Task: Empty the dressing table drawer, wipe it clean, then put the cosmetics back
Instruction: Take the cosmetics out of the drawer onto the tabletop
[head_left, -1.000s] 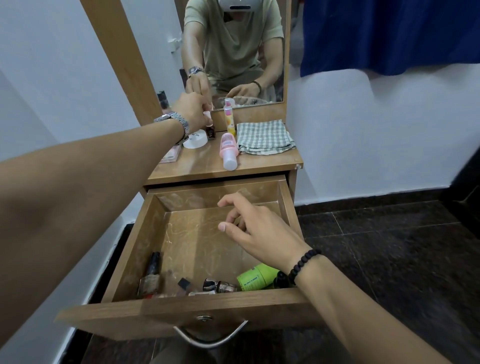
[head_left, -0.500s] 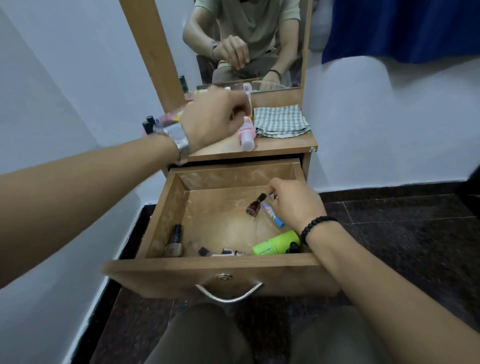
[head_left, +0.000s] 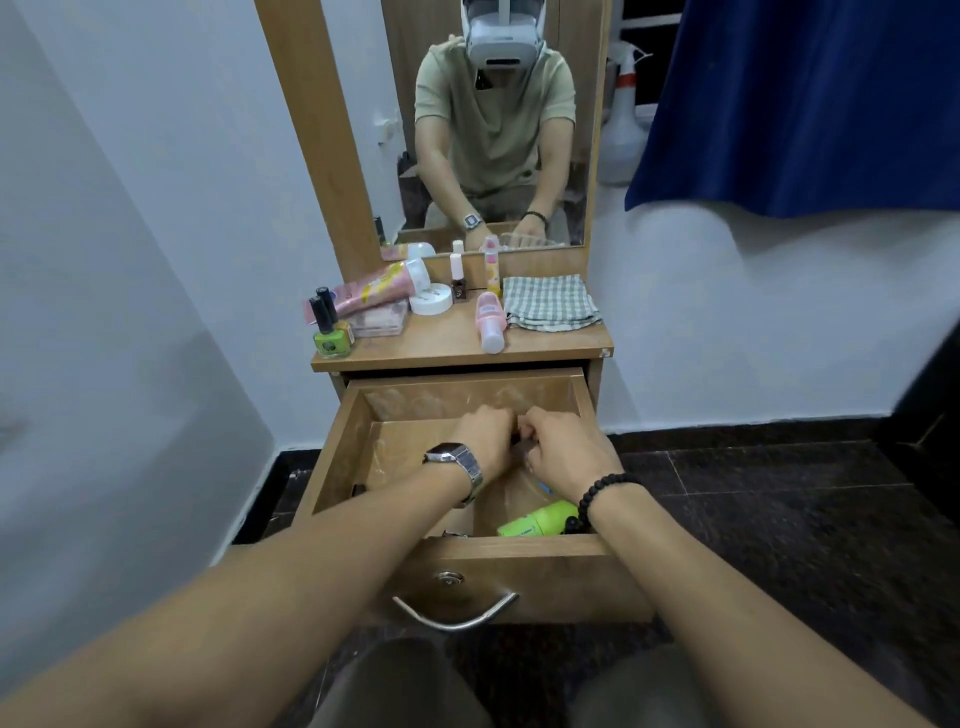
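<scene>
The wooden drawer (head_left: 332, 457) is pulled out below the dressing table top (head_left: 447, 348). Both my hands are inside it and meet near the middle. My right hand (head_left: 569, 454) has its fingers curled round a small dark nail polish bottle (head_left: 516, 439); a blue-tipped tube (head_left: 543, 486) pokes out under it. My left hand (head_left: 483, 436) is curled against the same bottle, and its fingertips are hidden. A green bottle (head_left: 540, 519) lies at the drawer's front right. My left forearm covers the drawer's front left.
On the table top stand green nail polish bottles (head_left: 330, 332), a pink tube (head_left: 374, 288), a white round compact (head_left: 430, 300), a lying pink bottle (head_left: 491, 322) and a folded checked cloth (head_left: 550, 301). A mirror rises behind, and a blue curtain (head_left: 779, 104) hangs at the right.
My left hand came down from the table top into the drawer and now meets my right hand. My right hand picked up a small bottle and a tube from the drawer.
</scene>
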